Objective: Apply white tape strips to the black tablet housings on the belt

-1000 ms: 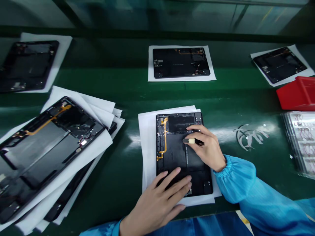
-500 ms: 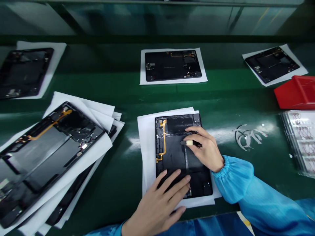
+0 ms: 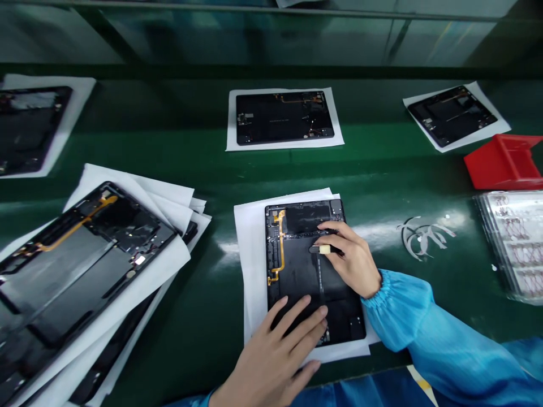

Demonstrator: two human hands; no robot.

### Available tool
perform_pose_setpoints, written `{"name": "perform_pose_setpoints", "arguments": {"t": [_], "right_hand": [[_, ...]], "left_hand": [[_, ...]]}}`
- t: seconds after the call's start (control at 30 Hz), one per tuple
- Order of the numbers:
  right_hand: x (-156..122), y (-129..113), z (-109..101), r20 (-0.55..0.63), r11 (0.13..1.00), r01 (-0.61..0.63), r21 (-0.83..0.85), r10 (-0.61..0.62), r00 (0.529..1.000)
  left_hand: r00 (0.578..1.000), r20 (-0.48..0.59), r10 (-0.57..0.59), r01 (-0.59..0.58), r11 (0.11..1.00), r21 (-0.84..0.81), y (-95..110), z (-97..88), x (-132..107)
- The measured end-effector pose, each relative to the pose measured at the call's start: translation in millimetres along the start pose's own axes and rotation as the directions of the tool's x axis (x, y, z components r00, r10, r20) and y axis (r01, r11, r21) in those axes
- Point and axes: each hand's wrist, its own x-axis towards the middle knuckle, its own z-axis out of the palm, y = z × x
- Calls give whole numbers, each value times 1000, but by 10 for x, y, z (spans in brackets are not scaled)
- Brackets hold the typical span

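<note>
Lying just below the middle of the frame, the black tablet housing (image 3: 299,265) was flat on white paper sheets (image 3: 252,271), a thin rectangle with rounded corners, a matt inner face and a bent orange ribbon (image 3: 281,249) down its left side. The left hand (image 3: 275,350) was palm down over its lower left part, fingers straight and slightly spread, gripping nothing visible. The right hand (image 3: 354,257) had its fingers pinched around a small dark tool (image 3: 324,249) with a cream band, over the upper middle of the housing; whether its tip touched could not be told. A smooth blue sleeve (image 3: 407,316) gathered into a ruffled cuff at the right wrist.

Beneath everything ran a dark green surface (image 3: 203,339), glossy enough to throw back pale streaks of light. Thin, curled whitish strips (image 3: 424,240) lay right of centre; clear plastic trays (image 3: 521,249) holding fine wires stood at the right edge, near an angular red bin (image 3: 492,167). At the left, a slanted stack (image 3: 85,249) alternated housings and loose paper. Three more housings (image 3: 280,121) rested on sheets at the upper left, centre and right. Across the top of the frame stretched a dim, reflective panel (image 3: 203,42).
</note>
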Motion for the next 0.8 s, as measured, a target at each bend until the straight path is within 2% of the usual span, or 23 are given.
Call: {"name": "perform_pose_setpoints", "arguments": {"t": [0.57,0.7,0.8], "right_hand": [[-16,2,38,-14,998,14,-67,-15,1000],[-20,1,40,-16,997,21,-76,-22,1000],[-19,-3,49,-40,999,10,-48,-12,999]], "left_hand": [[1000,-29,-6,6,1000,-8,-1,39,-5],[1000,-12,8,-8,999,34,-2,56,-26],[998,-7,-62,63,993,104,5,70,-48]]}}
